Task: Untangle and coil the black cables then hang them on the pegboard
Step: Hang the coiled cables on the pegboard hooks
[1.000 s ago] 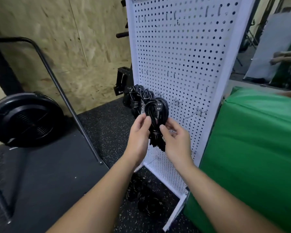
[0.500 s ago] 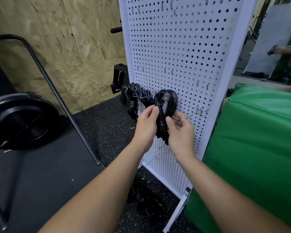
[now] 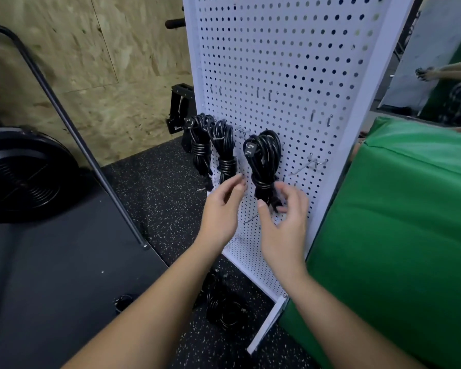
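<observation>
A white pegboard [image 3: 298,75] stands upright ahead of me. Three coiled black cables hang on its lower hooks: one at the far left [image 3: 198,145], a second [image 3: 224,150] beside it, and a third coil [image 3: 264,158] to the right. My left hand [image 3: 222,206] hovers just below and left of the third coil, fingers relaxed and holding nothing. With loosely spread fingers, my right hand [image 3: 284,217] sits by that coil's bottom end; whether it touches the coil I cannot tell. More black cable [image 3: 224,307] lies tangled on the floor at the pegboard's foot.
A bare metal hook [image 3: 314,163] sticks out right of the hung coils. A green padded mat [image 3: 399,222] leans close on the right. On the left stand a black weight plate [image 3: 22,179] and a slanted black bar [image 3: 72,129]. Speckled rubber floor lies below.
Both hands held the third coil against the board a second ago; now they have let go and drawn slightly back, and the coil hangs on its own.
</observation>
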`<state>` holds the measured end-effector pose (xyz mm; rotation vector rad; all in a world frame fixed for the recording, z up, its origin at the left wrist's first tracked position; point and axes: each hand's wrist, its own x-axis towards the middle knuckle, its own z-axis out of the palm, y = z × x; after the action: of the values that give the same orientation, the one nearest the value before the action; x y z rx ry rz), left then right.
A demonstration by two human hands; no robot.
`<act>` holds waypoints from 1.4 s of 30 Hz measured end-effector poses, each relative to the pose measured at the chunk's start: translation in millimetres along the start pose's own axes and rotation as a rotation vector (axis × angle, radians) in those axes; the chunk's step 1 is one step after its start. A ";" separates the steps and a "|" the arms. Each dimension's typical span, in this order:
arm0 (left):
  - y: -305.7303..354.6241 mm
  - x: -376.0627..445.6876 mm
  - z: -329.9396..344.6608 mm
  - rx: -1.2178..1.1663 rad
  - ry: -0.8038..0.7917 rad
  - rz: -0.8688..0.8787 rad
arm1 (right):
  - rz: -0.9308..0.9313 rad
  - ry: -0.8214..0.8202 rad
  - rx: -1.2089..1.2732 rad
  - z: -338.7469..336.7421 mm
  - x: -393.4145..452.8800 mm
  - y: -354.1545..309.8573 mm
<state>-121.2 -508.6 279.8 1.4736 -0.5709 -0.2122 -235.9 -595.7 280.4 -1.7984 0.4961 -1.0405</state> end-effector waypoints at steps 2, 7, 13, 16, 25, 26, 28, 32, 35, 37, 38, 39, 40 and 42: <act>-13.6 -24.4 -13.4 0.037 0.017 0.018 | 0.001 -0.093 -0.007 0.6 -13.7 5.9; -64.1 -74.7 -54.7 0.154 0.105 -0.016 | 0.105 -0.370 -0.037 33.6 -47.9 36.3; -180.6 -126.9 -136.5 0.383 0.303 -0.299 | 0.329 -0.791 -0.175 127.0 -107.4 108.7; -233.9 -154.8 -185.0 0.415 0.395 -0.471 | 0.376 -0.959 -0.238 173.5 -138.4 141.9; -324.0 -179.0 -271.2 0.304 0.703 -0.913 | 0.467 -1.265 -0.308 314.1 -203.4 206.4; -333.9 -176.8 -276.2 0.276 0.713 -0.952 | 0.497 -1.294 -0.321 324.7 -209.9 211.2; -351.5 -172.7 -283.4 0.206 0.714 -0.998 | 0.552 -1.333 -0.343 340.6 -220.4 218.1; -377.8 -169.2 -285.3 0.074 0.715 -1.019 | 0.555 -1.339 -0.356 347.3 -230.5 228.1; -370.3 -169.6 -273.9 0.003 0.701 -1.010 | 0.589 -1.239 -0.306 328.5 -227.8 229.4; -357.1 -168.9 -262.0 -0.095 0.673 -0.966 | 0.584 -1.124 -0.278 309.2 -219.1 223.6; -347.7 -167.6 -255.1 -0.137 0.647 -0.933 | 0.565 -1.067 -0.263 297.4 -213.6 218.7; -337.4 -165.7 -247.7 -0.159 0.621 -0.907 | 0.540 -1.019 -0.248 284.8 -207.8 212.3; -326.4 -163.4 -240.1 -0.175 0.592 -0.879 | 0.517 -0.978 -0.232 271.2 -201.6 203.9; -299.5 -158.7 -219.2 -0.195 0.544 -0.832 | 0.480 -0.906 -0.208 240.5 -189.1 186.0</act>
<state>-88.5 -274.1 -47.1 1.4242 0.5125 -0.4744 -121.1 -416.1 -7.3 -1.9693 0.4277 0.1913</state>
